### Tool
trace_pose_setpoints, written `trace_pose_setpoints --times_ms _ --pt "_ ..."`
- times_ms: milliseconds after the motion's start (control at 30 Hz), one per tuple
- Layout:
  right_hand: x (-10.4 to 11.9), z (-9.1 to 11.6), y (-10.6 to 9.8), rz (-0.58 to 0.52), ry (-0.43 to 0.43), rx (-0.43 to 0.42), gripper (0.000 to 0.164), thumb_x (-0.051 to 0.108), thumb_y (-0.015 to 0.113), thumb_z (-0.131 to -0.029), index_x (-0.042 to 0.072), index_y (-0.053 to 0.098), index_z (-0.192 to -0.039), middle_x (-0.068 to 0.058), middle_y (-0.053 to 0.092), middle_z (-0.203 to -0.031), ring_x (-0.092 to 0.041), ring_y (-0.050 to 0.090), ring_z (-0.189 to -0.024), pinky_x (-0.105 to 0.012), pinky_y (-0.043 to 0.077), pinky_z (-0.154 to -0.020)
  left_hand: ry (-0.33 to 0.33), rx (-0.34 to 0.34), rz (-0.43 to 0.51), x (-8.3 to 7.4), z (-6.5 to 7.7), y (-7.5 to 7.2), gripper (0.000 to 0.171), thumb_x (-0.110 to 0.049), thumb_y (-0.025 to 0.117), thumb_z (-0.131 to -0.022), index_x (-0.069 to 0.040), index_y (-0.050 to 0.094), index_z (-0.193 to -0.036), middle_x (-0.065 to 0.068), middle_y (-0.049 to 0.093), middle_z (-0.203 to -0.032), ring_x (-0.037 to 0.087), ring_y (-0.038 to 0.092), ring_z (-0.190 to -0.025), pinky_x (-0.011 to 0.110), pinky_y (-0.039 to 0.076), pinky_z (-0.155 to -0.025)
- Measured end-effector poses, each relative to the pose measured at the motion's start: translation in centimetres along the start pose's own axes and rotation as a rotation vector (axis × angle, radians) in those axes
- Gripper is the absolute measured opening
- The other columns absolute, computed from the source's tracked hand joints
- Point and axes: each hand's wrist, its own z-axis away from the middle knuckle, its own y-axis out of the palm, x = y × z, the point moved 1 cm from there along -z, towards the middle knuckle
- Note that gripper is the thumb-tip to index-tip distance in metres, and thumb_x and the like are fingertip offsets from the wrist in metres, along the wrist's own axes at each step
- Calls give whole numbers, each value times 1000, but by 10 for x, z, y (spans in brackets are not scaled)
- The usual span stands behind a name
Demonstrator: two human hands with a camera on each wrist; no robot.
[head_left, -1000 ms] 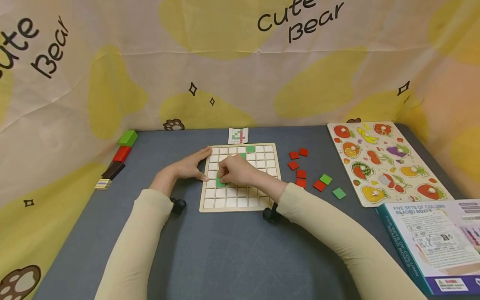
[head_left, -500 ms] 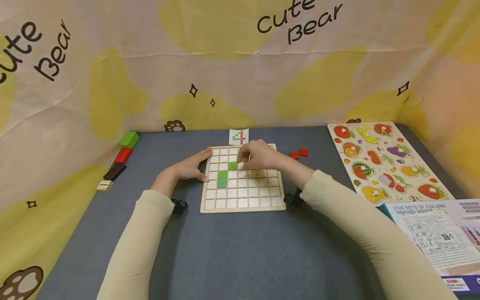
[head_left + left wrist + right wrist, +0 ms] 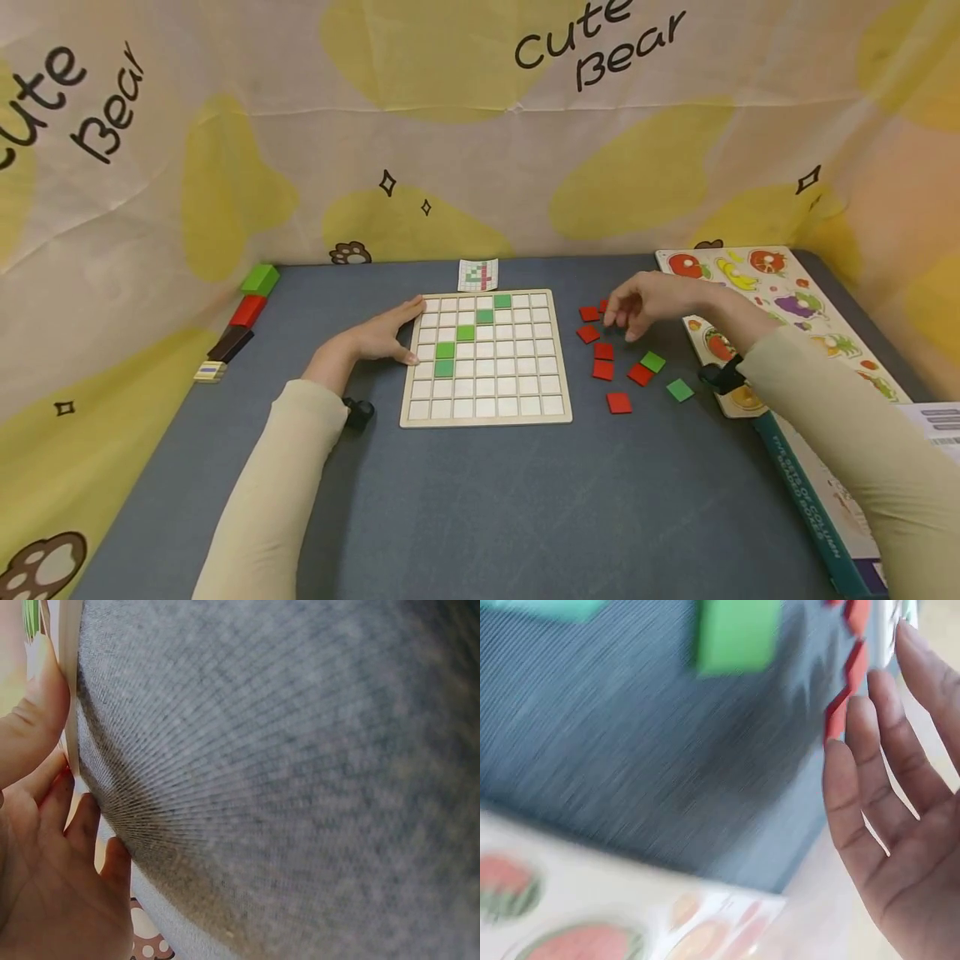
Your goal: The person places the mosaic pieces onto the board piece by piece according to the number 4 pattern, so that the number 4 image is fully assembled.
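A white grid board [image 3: 486, 387] with a pale wooden frame lies mid-table. Several green square tiles [image 3: 466, 333] sit in its cells, stepping from the left middle up toward the top. My left hand [image 3: 369, 337] rests at the board's left edge, thumb and fingers spread along it. Over to the right, my right hand [image 3: 651, 302] hovers above loose red tiles [image 3: 603, 369] with its fingers loosely bent. Nothing shows between those fingers in the right wrist view. Two loose green tiles [image 3: 680, 390] lie below that hand.
A small pattern card [image 3: 477, 276] lies behind the board. At right are a fruit puzzle board [image 3: 675, 260] and a teal-edged box [image 3: 798, 500], partly under the right sleeve. Green, red, dark and striped blocks [image 3: 248, 311] line the table's left edge.
My right hand has moved from the board's left cells, across its upper middle, to above the loose tiles at right. The left hand keeps its place on the edge.
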Motion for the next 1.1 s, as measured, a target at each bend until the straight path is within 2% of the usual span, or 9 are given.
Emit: trace_pose_setpoints --times_ms 200,367,633,867,967,1100 --pt "-23 15 -4 -102 47 172 36 -2 80 -75 -4 69 -109 -9 57 -91 -12 53 -78 -23 51 -66 7 -5 5 2 0 1 105 -18 77 -84 -5 6 -160 16 -5 -168 39 -5 -156 59 6 -125" --pt "-31 16 -4 -110 67 251 37 -3 80 -74 -5 69 -109 -4 51 -87 -8 46 -73 -20 46 -64 -1 -9 6 2 1 1 105 -17 77 -83 -6 6 -160 16 -5 -168 39 -5 -156 60 6 -125" --pt "-28 14 1 -37 91 276 33 -4 81 -73 -1 70 -104 -5 50 -83 -10 44 -71 -20 43 -61 -18 -10 -8 0 2 1 104 -16 76 -85 -8 5 -160 13 -5 -169 37 -5 -157 59 7 -125" --pt "-24 12 5 129 71 220 29 2 86 -67 9 71 -92 -8 55 -78 -8 44 -67 -20 41 -58 -13 -8 -5 0 1 1 104 -16 76 -85 -7 5 -160 14 -5 -169 37 -5 -157 59 7 -125" --pt "-24 11 5 142 67 212 27 3 86 -68 8 70 -89 -4 54 -75 -8 45 -66 -21 40 -58 -5 -10 -6 1 0 1 104 -16 77 -84 -6 6 -160 15 -5 -169 38 -4 -156 59 7 -125" --pt "-22 11 2 101 91 213 22 4 83 -72 2 67 -85 0 55 -72 -8 47 -64 -22 43 -59 -5 -9 -7 1 0 1 104 -18 77 -84 -6 6 -160 15 -5 -169 38 -4 -156 59 7 -125"
